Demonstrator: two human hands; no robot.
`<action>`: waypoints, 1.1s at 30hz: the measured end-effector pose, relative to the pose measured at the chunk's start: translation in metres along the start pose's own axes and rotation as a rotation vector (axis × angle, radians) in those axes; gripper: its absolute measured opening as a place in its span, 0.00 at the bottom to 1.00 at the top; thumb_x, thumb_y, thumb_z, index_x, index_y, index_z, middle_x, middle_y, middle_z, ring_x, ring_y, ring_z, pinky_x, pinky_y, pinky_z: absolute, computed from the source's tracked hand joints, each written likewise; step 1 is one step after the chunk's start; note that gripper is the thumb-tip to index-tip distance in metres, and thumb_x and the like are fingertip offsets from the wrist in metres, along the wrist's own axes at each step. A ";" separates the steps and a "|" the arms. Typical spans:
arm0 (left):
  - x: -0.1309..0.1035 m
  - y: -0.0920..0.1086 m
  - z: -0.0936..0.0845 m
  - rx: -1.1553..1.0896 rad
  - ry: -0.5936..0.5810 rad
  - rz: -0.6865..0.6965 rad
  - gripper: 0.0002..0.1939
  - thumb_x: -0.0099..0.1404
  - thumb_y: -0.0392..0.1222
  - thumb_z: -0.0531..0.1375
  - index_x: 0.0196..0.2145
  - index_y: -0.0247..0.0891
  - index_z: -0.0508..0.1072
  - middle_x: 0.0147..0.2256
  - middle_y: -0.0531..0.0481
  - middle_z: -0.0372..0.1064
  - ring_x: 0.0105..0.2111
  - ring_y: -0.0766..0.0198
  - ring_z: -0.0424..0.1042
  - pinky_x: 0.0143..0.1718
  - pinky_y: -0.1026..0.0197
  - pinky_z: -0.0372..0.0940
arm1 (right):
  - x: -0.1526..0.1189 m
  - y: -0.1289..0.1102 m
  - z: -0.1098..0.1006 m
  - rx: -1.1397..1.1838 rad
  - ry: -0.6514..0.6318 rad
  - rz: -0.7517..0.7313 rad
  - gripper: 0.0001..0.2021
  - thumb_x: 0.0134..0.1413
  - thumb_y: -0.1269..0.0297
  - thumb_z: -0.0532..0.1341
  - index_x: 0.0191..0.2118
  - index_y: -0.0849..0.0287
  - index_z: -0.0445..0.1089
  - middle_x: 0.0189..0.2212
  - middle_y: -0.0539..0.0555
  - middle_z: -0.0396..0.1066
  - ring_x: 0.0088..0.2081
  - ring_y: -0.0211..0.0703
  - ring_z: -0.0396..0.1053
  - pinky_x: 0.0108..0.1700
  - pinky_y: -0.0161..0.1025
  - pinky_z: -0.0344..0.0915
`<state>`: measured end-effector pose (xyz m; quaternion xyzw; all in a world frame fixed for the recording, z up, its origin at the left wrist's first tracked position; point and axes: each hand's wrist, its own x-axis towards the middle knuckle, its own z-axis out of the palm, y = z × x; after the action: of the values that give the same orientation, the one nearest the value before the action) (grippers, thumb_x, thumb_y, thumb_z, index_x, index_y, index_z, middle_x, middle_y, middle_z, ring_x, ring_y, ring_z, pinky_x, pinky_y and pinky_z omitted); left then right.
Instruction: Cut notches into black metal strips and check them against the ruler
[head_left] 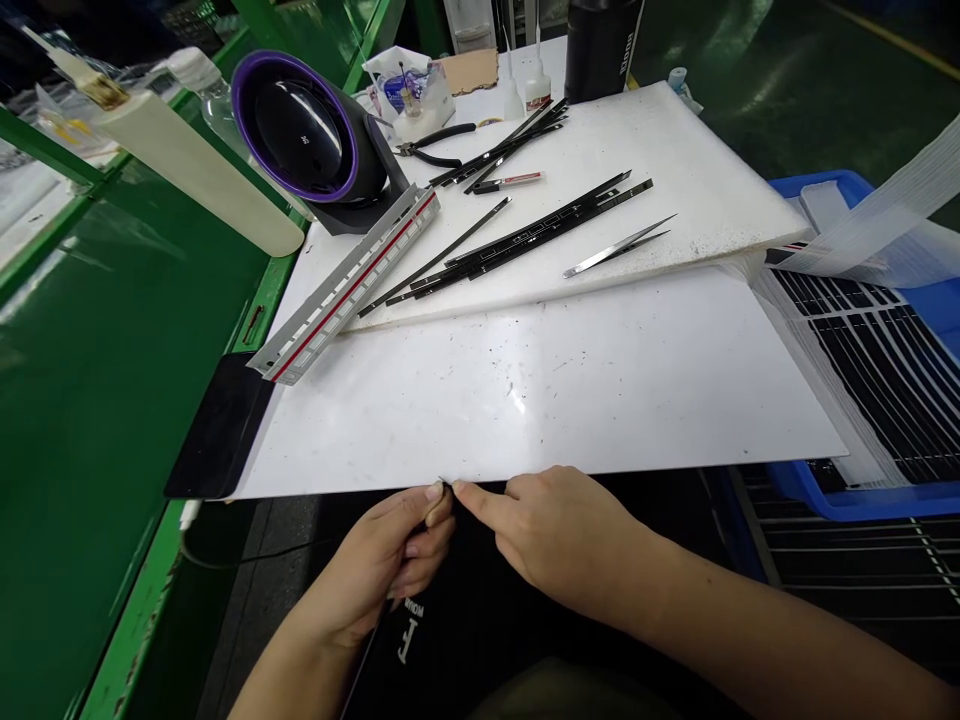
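My left hand (401, 545) is closed in a pinch at the table's near edge. A small dark tip shows between its thumb and finger, and a thin dark strip (366, 655) seems to run down below that hand, mostly hidden against the black clothing. The index finger of my right hand (562, 535) points to this tip and meets it or nearly so. Its other fingers curl under, and whether they hold anything is hidden. Beyond both hands lies the white board (600, 400), sprinkled with dark specks.
On a white foam sheet (697, 150) lie black strips (525, 235), tweezers (619, 247), a pen (508, 182) and pliers (439, 145). A scale ruler (352, 290), fan (300, 130) and phone (219, 425) line the left. A blue crate (847, 500) with black strips stands right.
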<state>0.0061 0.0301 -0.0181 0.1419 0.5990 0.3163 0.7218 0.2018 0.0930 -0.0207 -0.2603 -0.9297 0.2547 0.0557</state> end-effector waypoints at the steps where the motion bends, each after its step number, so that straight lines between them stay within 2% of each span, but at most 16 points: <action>1: -0.001 -0.001 0.001 -0.004 0.014 0.002 0.19 0.63 0.53 0.57 0.24 0.38 0.59 0.17 0.61 0.48 0.13 0.78 0.42 0.12 0.73 0.40 | -0.002 0.000 0.001 -0.007 0.006 -0.001 0.25 0.58 0.73 0.53 0.62 0.58 0.59 0.22 0.50 0.70 0.20 0.40 0.61 0.21 0.39 0.47; 5: -0.007 -0.004 0.005 -0.061 0.041 -0.024 0.15 0.64 0.51 0.56 0.26 0.39 0.63 0.17 0.61 0.50 0.12 0.78 0.43 0.11 0.73 0.41 | -0.011 0.001 0.003 0.029 0.042 0.052 0.26 0.59 0.73 0.51 0.63 0.57 0.58 0.24 0.51 0.71 0.22 0.41 0.64 0.23 0.39 0.51; 8: -0.010 -0.004 0.007 -0.128 -0.006 -0.054 0.14 0.66 0.50 0.54 0.27 0.38 0.66 0.17 0.60 0.51 0.12 0.78 0.41 0.11 0.73 0.39 | -0.015 0.003 0.000 0.133 0.065 0.127 0.26 0.59 0.74 0.49 0.63 0.54 0.57 0.27 0.51 0.73 0.24 0.41 0.67 0.26 0.38 0.56; 12: -0.008 0.000 0.003 -0.184 -0.048 -0.092 0.17 0.67 0.50 0.50 0.28 0.36 0.69 0.17 0.59 0.50 0.13 0.77 0.42 0.12 0.72 0.39 | -0.012 0.003 -0.006 0.191 0.032 0.127 0.26 0.58 0.74 0.49 0.62 0.54 0.58 0.29 0.52 0.75 0.28 0.42 0.70 0.30 0.38 0.60; 18: -0.002 0.004 0.000 -0.169 -0.049 -0.115 0.16 0.66 0.49 0.52 0.25 0.37 0.64 0.18 0.58 0.50 0.15 0.76 0.42 0.14 0.72 0.39 | -0.003 -0.003 -0.011 0.168 0.000 0.098 0.27 0.57 0.74 0.49 0.62 0.55 0.60 0.27 0.52 0.75 0.26 0.43 0.69 0.28 0.38 0.59; 23: -0.002 0.005 0.001 -0.100 -0.022 -0.097 0.15 0.65 0.49 0.52 0.25 0.38 0.62 0.17 0.58 0.52 0.14 0.76 0.43 0.14 0.71 0.39 | 0.000 -0.003 -0.008 0.173 -0.018 0.105 0.27 0.56 0.74 0.50 0.62 0.55 0.59 0.30 0.53 0.77 0.28 0.44 0.71 0.30 0.38 0.60; 33: -0.004 0.003 0.004 -0.036 0.028 -0.063 0.17 0.64 0.53 0.55 0.26 0.39 0.60 0.17 0.61 0.47 0.14 0.77 0.41 0.13 0.73 0.37 | 0.001 -0.002 -0.005 0.183 -0.031 0.074 0.27 0.58 0.73 0.49 0.63 0.57 0.57 0.30 0.52 0.76 0.27 0.42 0.70 0.29 0.38 0.62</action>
<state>0.0088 0.0306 -0.0128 0.1052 0.6074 0.3062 0.7254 0.2014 0.0946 -0.0151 -0.2842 -0.8930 0.3446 0.0554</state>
